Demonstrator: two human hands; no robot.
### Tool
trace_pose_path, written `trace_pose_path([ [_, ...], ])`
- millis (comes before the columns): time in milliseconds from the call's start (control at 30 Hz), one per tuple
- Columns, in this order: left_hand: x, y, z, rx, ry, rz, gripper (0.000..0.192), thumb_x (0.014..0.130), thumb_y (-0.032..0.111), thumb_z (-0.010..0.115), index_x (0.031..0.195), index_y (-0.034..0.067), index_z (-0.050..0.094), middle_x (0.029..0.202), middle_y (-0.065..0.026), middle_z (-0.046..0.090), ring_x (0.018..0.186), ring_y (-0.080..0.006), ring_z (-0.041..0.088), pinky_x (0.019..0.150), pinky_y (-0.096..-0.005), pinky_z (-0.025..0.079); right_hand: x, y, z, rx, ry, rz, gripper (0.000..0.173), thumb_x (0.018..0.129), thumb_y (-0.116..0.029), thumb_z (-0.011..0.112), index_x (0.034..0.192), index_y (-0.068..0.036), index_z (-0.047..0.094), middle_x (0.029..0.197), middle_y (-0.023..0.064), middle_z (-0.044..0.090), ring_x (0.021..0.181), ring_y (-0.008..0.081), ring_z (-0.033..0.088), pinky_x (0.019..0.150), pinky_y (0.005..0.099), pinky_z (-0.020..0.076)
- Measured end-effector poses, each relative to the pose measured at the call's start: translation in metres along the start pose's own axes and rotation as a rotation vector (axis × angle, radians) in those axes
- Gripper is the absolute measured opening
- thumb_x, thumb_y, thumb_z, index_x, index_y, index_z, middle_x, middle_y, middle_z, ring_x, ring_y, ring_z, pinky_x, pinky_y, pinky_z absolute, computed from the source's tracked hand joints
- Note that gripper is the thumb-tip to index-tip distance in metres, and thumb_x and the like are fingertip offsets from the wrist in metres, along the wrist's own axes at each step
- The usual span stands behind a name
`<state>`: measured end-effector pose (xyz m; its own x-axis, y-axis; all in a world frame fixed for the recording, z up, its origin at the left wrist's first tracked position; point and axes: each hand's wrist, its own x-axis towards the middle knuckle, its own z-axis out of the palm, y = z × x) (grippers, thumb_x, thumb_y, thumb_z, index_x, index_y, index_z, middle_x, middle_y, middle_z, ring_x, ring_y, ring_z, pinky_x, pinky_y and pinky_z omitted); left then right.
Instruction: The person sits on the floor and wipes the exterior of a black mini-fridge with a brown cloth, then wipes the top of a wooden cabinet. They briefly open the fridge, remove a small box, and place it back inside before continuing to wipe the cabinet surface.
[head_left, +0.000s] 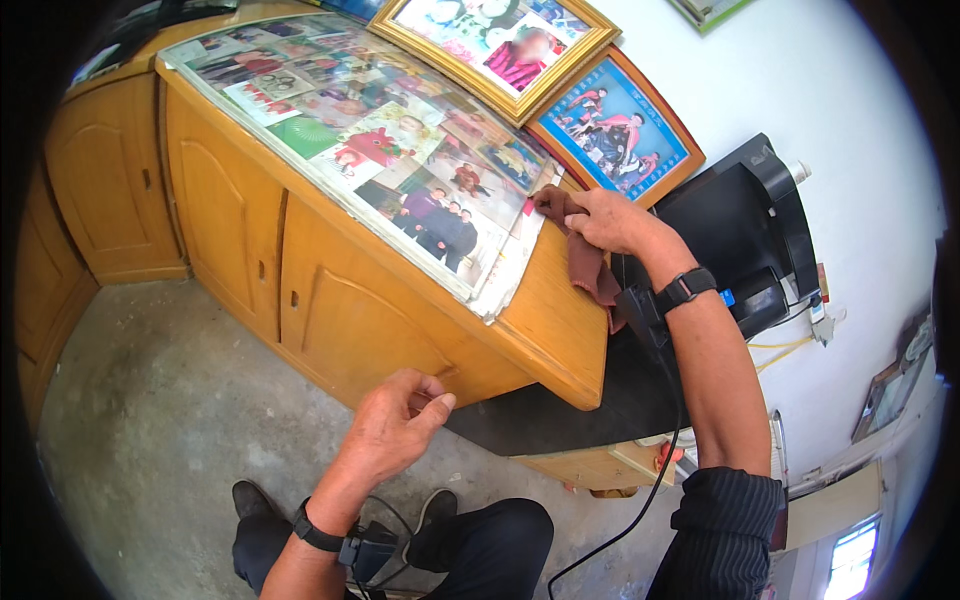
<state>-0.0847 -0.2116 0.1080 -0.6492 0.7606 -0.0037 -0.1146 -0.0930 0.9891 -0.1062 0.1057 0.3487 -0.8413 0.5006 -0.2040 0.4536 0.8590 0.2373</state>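
Note:
My right hand (611, 221) grips a crumpled reddish-brown cloth (589, 270) at the right end of a wooden cabinet top (555, 300). Part of the cloth hangs down past my fingers over the wood. Beside it lies a glass-like sheet over many photographs (390, 142), with a worn pale edge. My left hand (401, 420) hovers in front of the cabinet doors (360, 315), fingers curled and thumb near the forefinger. Nothing shows in it, though its palm is partly hidden.
A gold-framed picture (517, 105) and a wood-framed poster (615, 127) lean at the wall. A black appliance (742, 217) stands on a dark surface (570, 424) to the right. A black cable (660, 480) hangs from my right wrist device. Concrete floor (165, 390) lies below.

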Motion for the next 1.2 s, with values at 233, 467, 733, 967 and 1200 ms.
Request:
trace_pose_path([
  [233, -0.004, 0.0, -0.008, 0.009, 0.021, -0.021, 0.028, 0.102, 0.022, 0.075, 0.107, -0.005, 0.071, 0.091, -0.0151, 0.077, 0.084, -0.0242, 0.076, 0.079, -0.0386, 0.06, 0.006, 0.01, 0.014, 0.0, 0.112, -0.031, 0.039, 0.103, -0.028, 0.061, 0.119, 0.007, 0.069, 0.114, 0.0337, 0.073, 0.108, 0.0483, 0.069, 0.095, 0.0494, 0.0545],
  [467, -0.008, 0.004, -0.007, 0.062, 0.019, 0.003, 0.029, 0.102, 0.023, 0.074, 0.108, -0.005, 0.071, 0.092, -0.0159, 0.077, 0.085, -0.0252, 0.076, 0.079, -0.0393, 0.061, -0.026, 0.0, 0.009, 0.017, 0.044, -0.035, 0.047, 0.102, -0.03, 0.062, 0.129, 0.008, 0.067, 0.117, 0.0372, 0.072, 0.113, 0.0513, 0.069, 0.099, 0.0517, 0.054],
  [733, -0.007, 0.001, -0.003, 0.063, 0.015, -0.007, 0.03, 0.102, 0.024, 0.075, 0.106, -0.005, 0.071, 0.091, -0.0149, 0.076, 0.085, -0.0244, 0.075, 0.079, -0.0391, 0.06, -0.073, -0.008, 0.016, 0.163, 0.124, -0.186, 0.074, 0.097, -0.026, 0.068, 0.16, 0.005, 0.044, 0.153, 0.0323, 0.058, 0.144, 0.0453, 0.055, 0.121, 0.0443, 0.0442],
  [967, -0.005, 0.001, 0.001, 0.047, 0.019, -0.015, 0.029, 0.101, 0.024, 0.075, 0.106, -0.005, 0.07, 0.091, -0.0146, 0.075, 0.083, -0.0241, 0.074, 0.079, -0.0396, 0.06, -0.059, 0.002, 0.015, 0.051, 0.068, -0.223, 0.066, 0.094, -0.012, 0.07, 0.157, -0.002, 0.053, 0.135, 0.0333, 0.068, 0.131, 0.0468, 0.063, 0.111, 0.0489, 0.0516],
  [1200, -0.007, 0.003, -0.003, 0.082, 0.008, -0.012, 0.029, 0.101, 0.024, 0.074, 0.106, -0.004, 0.07, 0.091, -0.0152, 0.076, 0.085, -0.025, 0.074, 0.081, -0.0394, 0.06, -0.026, 0.026, 0.03, 0.023, 0.199, -0.104, 0.052, 0.091, -0.009, 0.069, 0.143, -0.001, 0.066, 0.122, 0.0333, 0.073, 0.119, 0.0482, 0.068, 0.102, 0.0511, 0.0554],
])
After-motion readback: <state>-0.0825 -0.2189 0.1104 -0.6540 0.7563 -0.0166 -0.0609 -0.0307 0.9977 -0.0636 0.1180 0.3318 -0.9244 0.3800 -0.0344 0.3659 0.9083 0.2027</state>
